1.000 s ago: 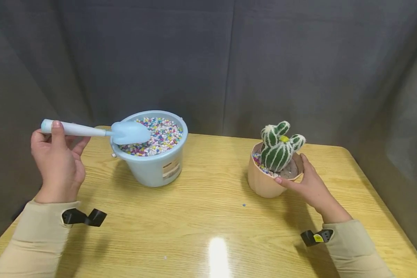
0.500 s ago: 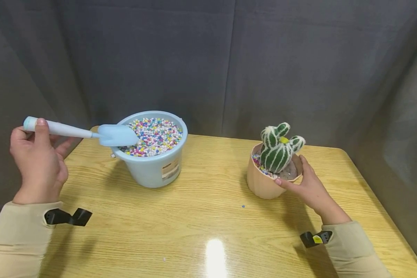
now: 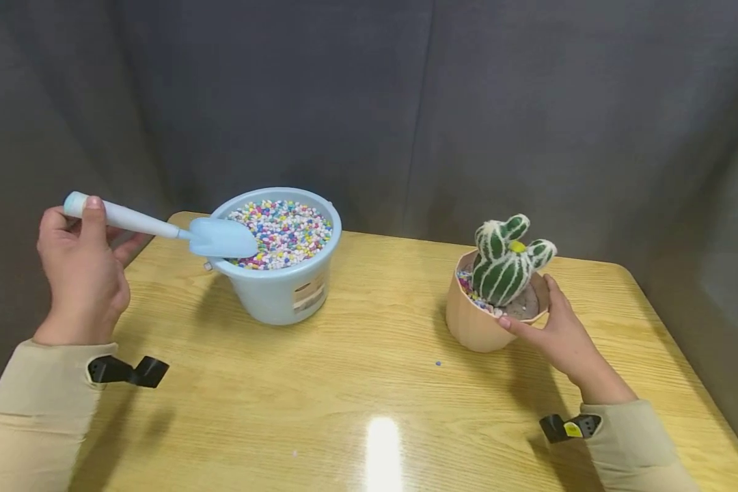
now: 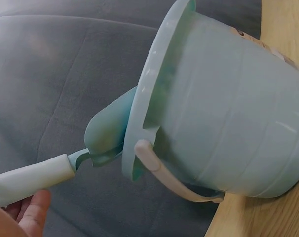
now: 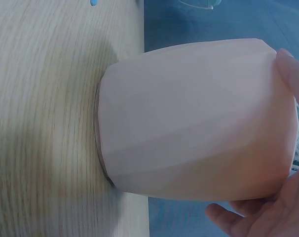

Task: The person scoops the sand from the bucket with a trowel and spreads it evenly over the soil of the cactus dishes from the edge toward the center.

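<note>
My left hand [image 3: 86,280] grips the white handle of a light blue hand trowel [image 3: 224,238], thumb on top. The trowel's blade lies over the left rim of a light blue bucket [image 3: 277,294] filled with small multicoloured pebbles [image 3: 289,232]. In the left wrist view the blade [image 4: 110,126] dips behind the bucket's rim. My right hand [image 3: 568,342] holds the near right rim of a peach flowerpot [image 3: 476,328], thumb outside. A green and white fuzzy cactus [image 3: 504,277] stands in the pot, with coloured pebbles along its left side and bare grey soil at the right.
The bucket and pot stand apart on a wooden table [image 3: 344,376], bucket at left, pot at right. A white bucket handle [image 4: 174,182] hangs down the bucket's side. One blue pebble [image 3: 439,363] lies in front of the pot. A dark curtain [image 3: 369,102] hangs behind.
My left hand drew the trowel left over the bucket, then came slightly back right. The right hand keeps its hold on the pot. The whole head view has shifted a little.
</note>
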`<action>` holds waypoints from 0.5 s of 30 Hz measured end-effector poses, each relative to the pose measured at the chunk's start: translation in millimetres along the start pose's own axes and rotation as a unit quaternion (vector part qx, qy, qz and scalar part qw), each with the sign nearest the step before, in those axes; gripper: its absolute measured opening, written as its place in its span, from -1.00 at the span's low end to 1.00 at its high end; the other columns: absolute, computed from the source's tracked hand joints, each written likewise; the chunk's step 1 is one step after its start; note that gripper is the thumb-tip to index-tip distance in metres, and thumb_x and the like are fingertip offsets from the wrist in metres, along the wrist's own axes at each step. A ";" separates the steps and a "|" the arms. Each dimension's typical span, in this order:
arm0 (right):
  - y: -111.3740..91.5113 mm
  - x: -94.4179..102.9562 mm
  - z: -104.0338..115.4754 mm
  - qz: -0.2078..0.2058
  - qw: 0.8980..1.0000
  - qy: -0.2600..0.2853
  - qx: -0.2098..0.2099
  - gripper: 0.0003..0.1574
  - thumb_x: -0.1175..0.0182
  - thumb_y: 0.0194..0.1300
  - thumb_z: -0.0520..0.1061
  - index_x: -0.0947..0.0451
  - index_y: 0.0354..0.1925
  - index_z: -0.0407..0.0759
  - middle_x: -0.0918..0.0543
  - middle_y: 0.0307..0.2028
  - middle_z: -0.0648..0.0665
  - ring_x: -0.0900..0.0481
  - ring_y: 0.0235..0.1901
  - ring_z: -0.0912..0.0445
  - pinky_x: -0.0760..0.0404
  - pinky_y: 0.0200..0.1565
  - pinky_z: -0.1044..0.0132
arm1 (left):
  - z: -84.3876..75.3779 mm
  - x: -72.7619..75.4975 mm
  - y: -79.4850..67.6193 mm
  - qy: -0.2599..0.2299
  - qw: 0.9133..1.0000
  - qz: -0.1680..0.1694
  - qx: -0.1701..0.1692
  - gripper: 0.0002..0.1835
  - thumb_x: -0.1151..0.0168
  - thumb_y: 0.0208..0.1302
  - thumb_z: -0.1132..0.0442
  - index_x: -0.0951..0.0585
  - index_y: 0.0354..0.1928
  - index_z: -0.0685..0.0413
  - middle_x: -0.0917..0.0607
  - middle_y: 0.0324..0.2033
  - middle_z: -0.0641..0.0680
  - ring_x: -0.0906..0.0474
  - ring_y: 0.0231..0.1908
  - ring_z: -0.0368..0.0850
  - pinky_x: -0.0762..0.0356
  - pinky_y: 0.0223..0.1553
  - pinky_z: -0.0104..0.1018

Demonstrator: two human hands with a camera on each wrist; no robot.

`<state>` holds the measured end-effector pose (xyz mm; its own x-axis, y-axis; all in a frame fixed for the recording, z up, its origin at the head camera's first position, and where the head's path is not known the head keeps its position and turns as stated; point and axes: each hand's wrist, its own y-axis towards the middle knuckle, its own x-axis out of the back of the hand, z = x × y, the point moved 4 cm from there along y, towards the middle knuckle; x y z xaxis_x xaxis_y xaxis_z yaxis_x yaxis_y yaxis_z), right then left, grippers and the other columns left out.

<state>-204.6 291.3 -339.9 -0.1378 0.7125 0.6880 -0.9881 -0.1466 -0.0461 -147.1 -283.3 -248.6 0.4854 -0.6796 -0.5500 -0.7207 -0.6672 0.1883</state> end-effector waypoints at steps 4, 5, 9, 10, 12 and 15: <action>-1.5 1.5 -2.1 0.000 1.000 0.003 0.001 0.51 -0.38 0.34 0.19 0.51 0.59 -0.34 0.28 0.55 -0.58 0.19 0.51 -0.50 -0.03 0.38 -0.54 | 2.2 -5.9 -2.0 0.026 1.000 0.012 0.002 -0.84 -0.14 0.54 0.28 -0.41 0.02 0.11 -0.43 -0.06 0.09 -0.61 -0.23 -0.09 -0.77 -0.32 -0.34; -1.5 1.4 -2.6 0.000 1.000 0.005 0.002 0.51 -0.38 0.34 0.19 0.52 0.59 -0.33 0.29 0.55 -0.58 0.20 0.51 -0.50 -0.03 0.38 -0.54 | 2.3 -6.7 -2.6 0.031 0.999 0.013 0.000 -0.84 -0.15 0.54 0.28 -0.41 0.02 0.11 -0.43 -0.07 0.09 -0.62 -0.23 -0.09 -0.77 -0.32 -0.35; -2.0 0.5 -3.8 0.001 1.000 0.009 0.003 0.50 -0.39 0.34 0.18 0.52 0.59 -0.34 0.29 0.55 -0.58 0.21 0.51 -0.49 -0.01 0.38 -0.54 | 4.2 -9.7 -4.9 0.054 0.998 0.016 -0.004 -0.85 -0.15 0.54 0.28 -0.42 0.02 0.11 -0.45 -0.10 0.09 -0.64 -0.23 -0.11 -0.76 -0.32 -0.39; -2.1 0.4 -3.8 0.002 1.000 0.009 0.003 0.50 -0.39 0.34 0.18 0.52 0.59 -0.35 0.29 0.55 -0.58 0.22 0.51 -0.49 -0.01 0.38 -0.54 | 5.4 -10.5 -5.6 0.060 0.998 0.017 -0.004 -0.85 -0.15 0.54 0.28 -0.43 0.02 0.11 -0.46 -0.10 0.09 -0.65 -0.23 -0.12 -0.76 -0.31 -0.40; -1.8 0.4 -3.5 0.001 1.000 0.006 0.002 0.51 -0.38 0.34 0.18 0.52 0.59 -0.36 0.29 0.55 -0.59 0.21 0.51 -0.50 -0.01 0.38 -0.54 | 8.2 -11.9 -7.1 0.080 0.997 0.021 -0.004 -0.84 -0.15 0.54 0.27 -0.43 0.04 0.10 -0.47 -0.09 0.09 -0.66 -0.20 -0.14 -0.75 -0.29 -0.42; 1.9 -0.6 0.6 0.002 1.000 0.000 0.009 0.51 -0.39 0.34 0.19 0.51 0.59 -0.37 0.28 0.55 -0.59 0.20 0.51 -0.51 -0.02 0.38 -0.54 | 11.9 -11.3 -10.4 0.095 0.995 0.022 -0.009 -0.83 -0.15 0.54 0.26 -0.43 0.05 0.09 -0.49 -0.07 0.09 -0.66 -0.15 -0.14 -0.74 -0.26 -0.44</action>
<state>-206.4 290.2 -340.0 -0.1410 0.7126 0.6873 -0.9863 -0.1615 -0.0349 -151.0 -265.1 -254.0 0.5399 -0.7528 -0.3766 -0.7354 -0.6395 0.2240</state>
